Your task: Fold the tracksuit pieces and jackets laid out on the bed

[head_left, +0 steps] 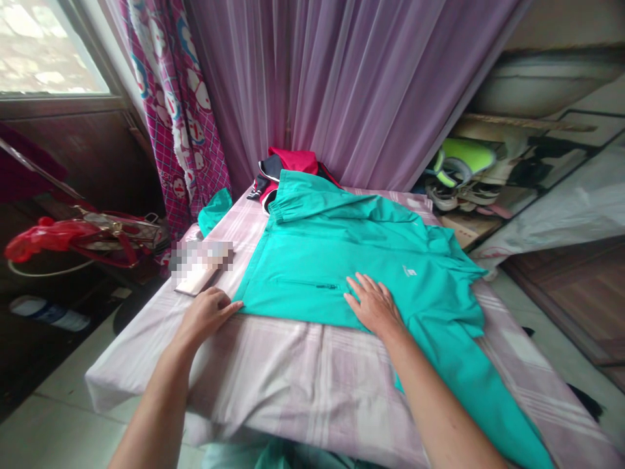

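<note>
A teal-green zip jacket (312,260) lies spread on the table, with a small white logo on its chest and a short zipped pocket. One sleeve is laid across the far side; the other trails toward the near right edge. At the near left corner of the hem is my left hand (208,314), fingers curled and thumb on the fabric edge. My right hand (374,303) rests flat on the jacket beside the pocket zip, fingers spread.
The table wears a pink checked cloth (293,378). A phone-like flat object (198,277), partly blurred out, lies left of the jacket. Behind are red and dark folded clothes (297,159) and a purple curtain (342,85). A shoe shelf (469,228) stands right, a handbag (122,234) left.
</note>
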### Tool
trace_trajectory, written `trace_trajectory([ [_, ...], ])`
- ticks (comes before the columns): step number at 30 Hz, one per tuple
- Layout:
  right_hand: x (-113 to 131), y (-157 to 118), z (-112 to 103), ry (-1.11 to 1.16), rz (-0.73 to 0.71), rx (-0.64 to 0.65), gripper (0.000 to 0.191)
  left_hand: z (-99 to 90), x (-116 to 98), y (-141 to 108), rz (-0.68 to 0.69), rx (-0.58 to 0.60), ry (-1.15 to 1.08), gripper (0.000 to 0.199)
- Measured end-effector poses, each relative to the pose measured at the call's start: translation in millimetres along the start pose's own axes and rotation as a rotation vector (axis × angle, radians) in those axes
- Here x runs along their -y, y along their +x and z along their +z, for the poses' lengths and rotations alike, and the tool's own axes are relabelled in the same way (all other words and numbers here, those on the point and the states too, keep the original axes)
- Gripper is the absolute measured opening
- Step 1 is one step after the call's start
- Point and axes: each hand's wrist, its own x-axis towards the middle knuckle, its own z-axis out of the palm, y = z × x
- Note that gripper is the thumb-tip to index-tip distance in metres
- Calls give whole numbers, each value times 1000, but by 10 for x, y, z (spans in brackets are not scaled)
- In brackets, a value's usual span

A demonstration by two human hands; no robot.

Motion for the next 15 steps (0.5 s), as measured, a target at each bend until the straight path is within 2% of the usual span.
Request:
trace_trajectory([
  [6, -6, -2, 7, 6, -3, -11, 48, 2, 0, 80, 9, 54, 90, 45],
  [12, 11, -1, -26, 3, 6, 17, 48, -111, -119, 173, -116, 157, 243, 38],
  [15, 17, 0, -44, 12, 9, 25, 49, -145, -217, 125, -156, 107, 309, 37],
])
